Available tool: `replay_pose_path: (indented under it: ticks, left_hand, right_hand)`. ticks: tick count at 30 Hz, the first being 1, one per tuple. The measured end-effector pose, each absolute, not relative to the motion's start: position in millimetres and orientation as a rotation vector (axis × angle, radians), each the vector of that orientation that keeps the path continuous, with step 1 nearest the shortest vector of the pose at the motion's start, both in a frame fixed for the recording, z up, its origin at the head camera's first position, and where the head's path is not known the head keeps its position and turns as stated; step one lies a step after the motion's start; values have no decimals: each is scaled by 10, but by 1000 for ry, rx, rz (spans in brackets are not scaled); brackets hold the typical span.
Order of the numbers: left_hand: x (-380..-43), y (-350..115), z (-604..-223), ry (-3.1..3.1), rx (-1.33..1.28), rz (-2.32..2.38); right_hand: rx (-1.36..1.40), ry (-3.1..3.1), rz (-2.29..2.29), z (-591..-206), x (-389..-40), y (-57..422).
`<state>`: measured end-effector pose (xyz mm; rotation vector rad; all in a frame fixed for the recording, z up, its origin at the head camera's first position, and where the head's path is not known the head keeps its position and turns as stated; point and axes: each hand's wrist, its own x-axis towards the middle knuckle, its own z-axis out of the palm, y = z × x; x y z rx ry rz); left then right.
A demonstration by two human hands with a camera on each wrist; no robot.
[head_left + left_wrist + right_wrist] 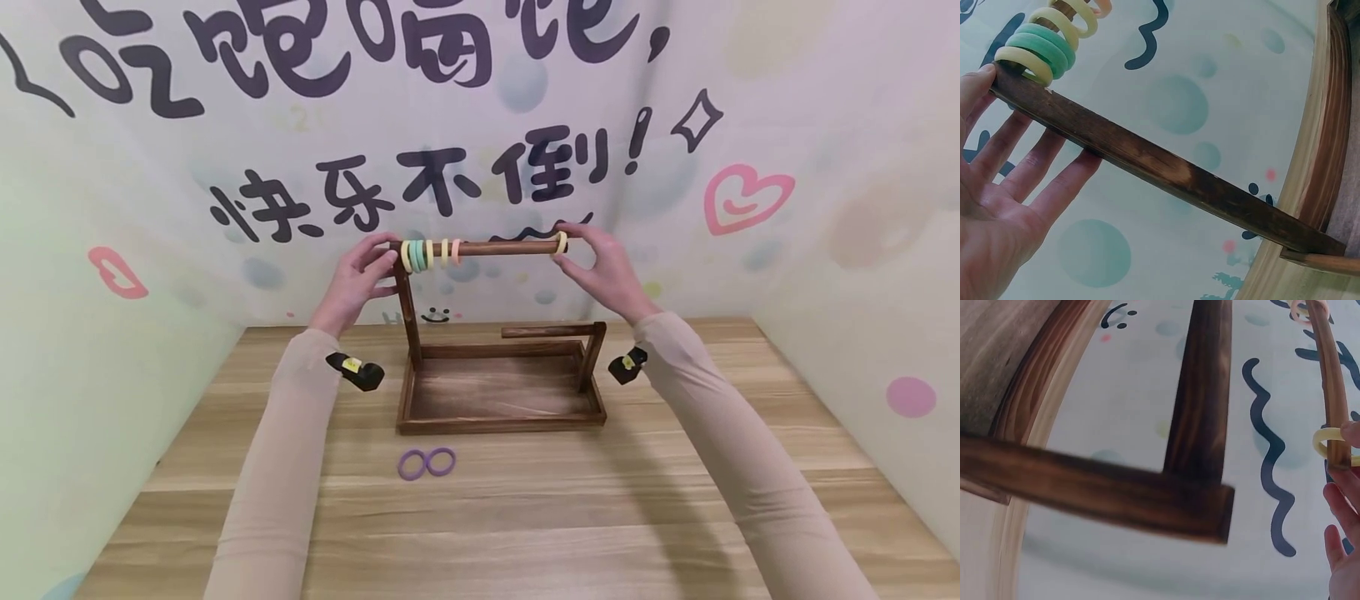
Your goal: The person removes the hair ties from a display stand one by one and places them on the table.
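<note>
A dark wooden rack (502,427) has a tall post (409,321) on its left and a long upper rod (510,248) reaching right. With thumb and fingers, my left hand (356,283) holds the post's top, as the left wrist view also shows. Several yellow, teal and pink rings circle the rod near that post, among them a teal ring (1038,47) and a pink ring (456,252). At the rod's free right end, my right hand (611,271) pinches a pale yellow ring (562,242), which loops around the rod tip.
Two purple rings (441,462) lie side by side on the wood-grain table (540,517), in front of the rack. A shorter lower rod (547,332) juts left from a short post (592,358) at the rack's right. A printed backdrop (480,108) stands close behind.
</note>
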<state>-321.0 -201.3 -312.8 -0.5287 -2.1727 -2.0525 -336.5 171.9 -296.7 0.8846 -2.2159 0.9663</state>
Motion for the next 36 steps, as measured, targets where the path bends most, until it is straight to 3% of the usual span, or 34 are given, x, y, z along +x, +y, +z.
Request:
replay_pose_path:
  ticks: [21, 36]
  left_hand:
    - [-3237, -1944, -3197, -2194, -536, -2055]
    - [-3214, -2010, -3146, -2214, -524, -2012]
  right_hand:
    - [752, -2207, 1001, -3057, -3204, 2170]
    - [756, -2184, 1083, -3009, -2962, 2195]
